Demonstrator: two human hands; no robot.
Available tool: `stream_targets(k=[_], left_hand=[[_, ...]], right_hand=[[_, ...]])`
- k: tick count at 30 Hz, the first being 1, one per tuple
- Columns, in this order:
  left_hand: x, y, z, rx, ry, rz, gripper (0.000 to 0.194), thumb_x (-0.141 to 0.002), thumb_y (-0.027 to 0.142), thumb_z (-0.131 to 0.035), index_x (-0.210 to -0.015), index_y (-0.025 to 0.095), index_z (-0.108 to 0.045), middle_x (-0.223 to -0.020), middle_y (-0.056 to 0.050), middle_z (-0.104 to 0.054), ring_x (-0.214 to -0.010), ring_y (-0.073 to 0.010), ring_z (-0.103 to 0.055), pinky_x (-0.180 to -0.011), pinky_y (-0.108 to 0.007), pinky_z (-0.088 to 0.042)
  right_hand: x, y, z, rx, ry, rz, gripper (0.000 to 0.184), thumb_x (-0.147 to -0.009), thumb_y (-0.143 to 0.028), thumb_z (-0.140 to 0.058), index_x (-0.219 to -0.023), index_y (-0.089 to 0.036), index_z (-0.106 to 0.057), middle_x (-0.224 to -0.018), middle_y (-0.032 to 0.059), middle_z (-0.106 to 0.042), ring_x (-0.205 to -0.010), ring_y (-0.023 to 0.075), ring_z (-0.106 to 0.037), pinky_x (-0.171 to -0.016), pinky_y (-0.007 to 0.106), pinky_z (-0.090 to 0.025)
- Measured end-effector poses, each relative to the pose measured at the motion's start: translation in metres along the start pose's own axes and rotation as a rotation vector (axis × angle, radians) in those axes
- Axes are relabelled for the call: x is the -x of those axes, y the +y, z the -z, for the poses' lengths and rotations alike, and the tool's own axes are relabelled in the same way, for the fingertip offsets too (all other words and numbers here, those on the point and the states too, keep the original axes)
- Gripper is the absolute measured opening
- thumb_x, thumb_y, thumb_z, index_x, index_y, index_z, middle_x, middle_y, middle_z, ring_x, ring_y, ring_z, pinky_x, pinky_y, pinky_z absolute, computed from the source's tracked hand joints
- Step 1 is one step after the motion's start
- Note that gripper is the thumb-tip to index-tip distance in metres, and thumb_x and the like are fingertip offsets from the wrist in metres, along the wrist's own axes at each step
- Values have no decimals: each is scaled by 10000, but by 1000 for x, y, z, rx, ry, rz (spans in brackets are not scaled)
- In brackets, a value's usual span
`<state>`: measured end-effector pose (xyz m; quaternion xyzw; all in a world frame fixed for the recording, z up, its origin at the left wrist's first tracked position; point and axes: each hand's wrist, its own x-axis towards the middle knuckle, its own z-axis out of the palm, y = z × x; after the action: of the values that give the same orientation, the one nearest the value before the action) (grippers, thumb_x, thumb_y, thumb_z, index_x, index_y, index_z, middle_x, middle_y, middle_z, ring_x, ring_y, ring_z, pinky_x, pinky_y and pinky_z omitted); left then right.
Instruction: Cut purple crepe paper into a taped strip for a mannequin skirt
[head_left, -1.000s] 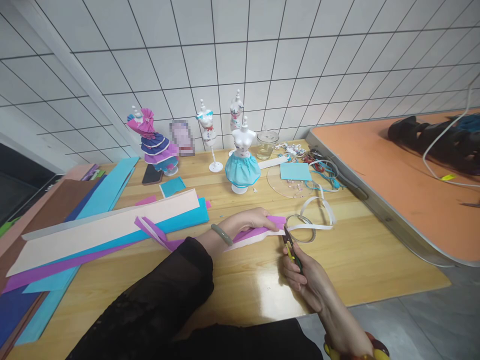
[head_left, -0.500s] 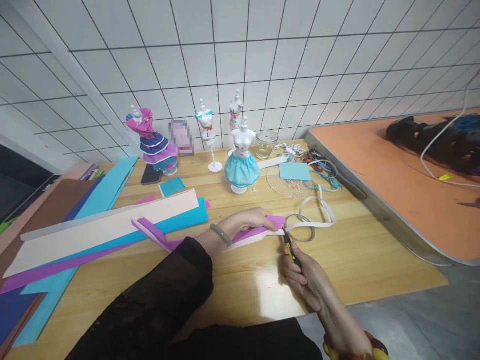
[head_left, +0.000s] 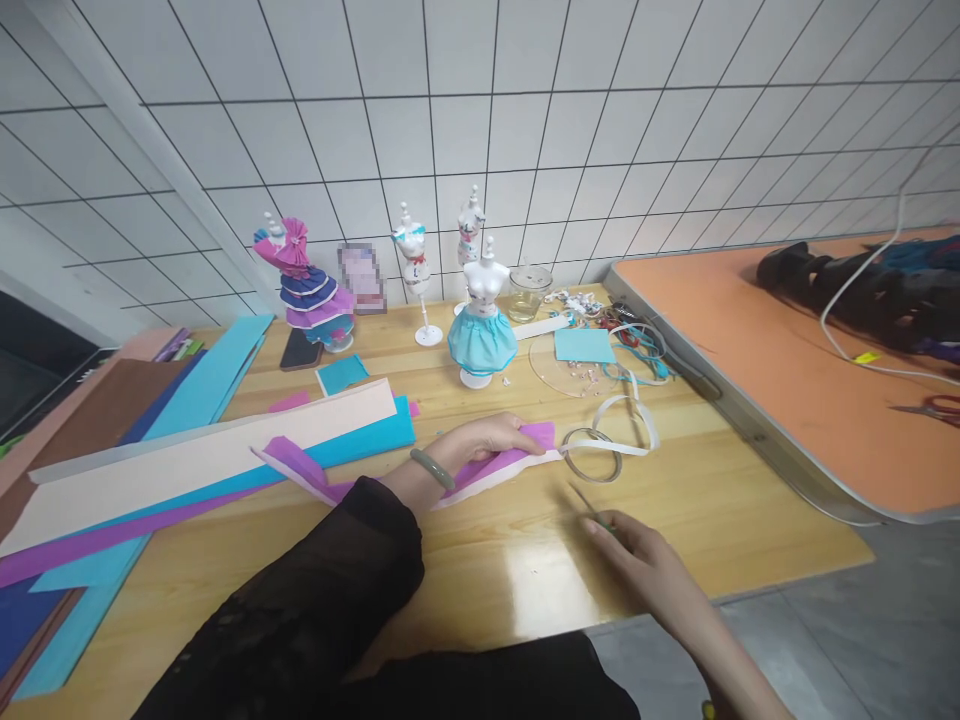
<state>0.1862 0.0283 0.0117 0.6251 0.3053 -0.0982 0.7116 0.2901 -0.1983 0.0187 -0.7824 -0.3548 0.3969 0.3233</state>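
My left hand (head_left: 491,440) is closed on a strip of purple crepe paper (head_left: 536,437), pressing it to the table with the fingertips near its right end. Along the strip's near edge runs a white band (head_left: 499,477), and a loose white tape (head_left: 619,447) trails right from the end over a roll ring (head_left: 592,455). Lower right, my right hand (head_left: 637,550) grips small scissors (head_left: 583,497). Their blade points up and left, apart from the paper; most of the handle is hidden by the fingers and blurred.
Behind my hands stands a mini dress form in a turquoise skirt (head_left: 484,342), with other dress forms (head_left: 416,260) further back. Crepe paper sheets (head_left: 225,440) are stacked left. A glass cup (head_left: 529,292), scraps and cords lie back right, beside a raised orange-topped surface (head_left: 720,330).
My right hand has drawn the scissors down and away from the strip's right end, where the blades were touching. My left hand keeps its hold on the strip.
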Motion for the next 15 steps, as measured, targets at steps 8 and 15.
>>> stream_targets(k=[8,15], left_hand=[[16,-4,6,-178,65,28,251,-591,304,-698,-762,158,-588,-629,32,-551,-496,-95,-495,-437,-215,-298],[30,-4,8,-202,72,-40,214,-628,328,-684,-735,170,-587,-601,36,-498,-480,-82,-430,-465,-229,-260]], right_hand=[[-36,9,6,964,337,115,271,-881,-286,-373,-1024,-221,-593,-708,81,-690,-627,240,-626,-542,293,-339],[-50,33,46,1042,472,34,285,-862,-285,-400,-1056,-206,-593,-709,87,-678,-591,229,-599,-499,286,-303]])
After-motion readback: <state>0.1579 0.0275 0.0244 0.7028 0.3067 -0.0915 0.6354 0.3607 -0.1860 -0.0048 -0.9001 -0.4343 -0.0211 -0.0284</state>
